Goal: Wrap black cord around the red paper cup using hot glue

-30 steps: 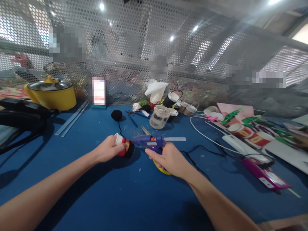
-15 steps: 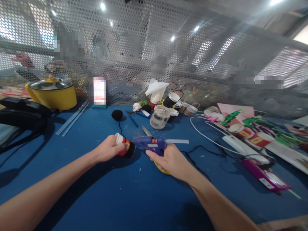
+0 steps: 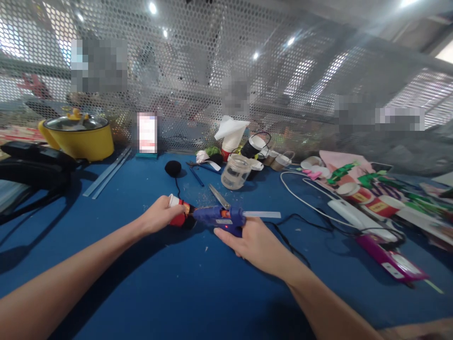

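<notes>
Blue surface [image 3: 148, 283] before mesh: left hand [image 3: 159, 218] grips the small red cup [image 3: 178, 215] just left of the glue gun [image 3: 221, 218], which the right hand [image 3: 253, 241] clasps; best keep the nozzle touching, squeezing gently

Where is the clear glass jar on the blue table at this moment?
In the head view, the clear glass jar stands at the centre back of the blue table, beyond the glue gun, just left of the paper cups.
</notes>
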A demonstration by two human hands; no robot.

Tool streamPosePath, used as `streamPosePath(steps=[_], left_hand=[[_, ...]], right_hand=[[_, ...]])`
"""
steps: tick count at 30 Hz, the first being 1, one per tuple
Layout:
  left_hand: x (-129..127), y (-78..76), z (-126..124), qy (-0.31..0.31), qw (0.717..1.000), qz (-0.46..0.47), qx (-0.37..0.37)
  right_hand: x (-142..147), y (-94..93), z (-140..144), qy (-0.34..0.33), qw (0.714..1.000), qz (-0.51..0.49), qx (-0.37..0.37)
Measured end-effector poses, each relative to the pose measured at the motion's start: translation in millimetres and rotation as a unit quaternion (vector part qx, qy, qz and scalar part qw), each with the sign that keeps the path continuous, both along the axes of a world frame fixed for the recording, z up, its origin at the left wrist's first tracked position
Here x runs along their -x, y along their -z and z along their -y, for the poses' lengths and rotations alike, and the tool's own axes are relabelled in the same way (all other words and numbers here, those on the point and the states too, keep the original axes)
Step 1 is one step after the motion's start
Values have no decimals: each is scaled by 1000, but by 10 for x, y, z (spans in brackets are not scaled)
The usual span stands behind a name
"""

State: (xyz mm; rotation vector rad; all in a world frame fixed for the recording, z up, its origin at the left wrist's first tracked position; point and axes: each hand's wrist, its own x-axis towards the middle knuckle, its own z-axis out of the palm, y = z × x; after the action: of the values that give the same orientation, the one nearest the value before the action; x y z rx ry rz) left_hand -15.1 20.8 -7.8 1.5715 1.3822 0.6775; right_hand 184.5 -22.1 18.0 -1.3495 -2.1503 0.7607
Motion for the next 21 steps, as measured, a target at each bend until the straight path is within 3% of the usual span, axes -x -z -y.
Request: streamPosePath(steps=[11, 21], left_hand=[[15, 27, 6, 23, 999, -20, -23], [49, 34, 28, 68, 994, -69, -58]], right_hand=[[-13, -9, -61, 7, 998, -13, 66], [-22, 64, -181, 7, 997, -17, 69]])
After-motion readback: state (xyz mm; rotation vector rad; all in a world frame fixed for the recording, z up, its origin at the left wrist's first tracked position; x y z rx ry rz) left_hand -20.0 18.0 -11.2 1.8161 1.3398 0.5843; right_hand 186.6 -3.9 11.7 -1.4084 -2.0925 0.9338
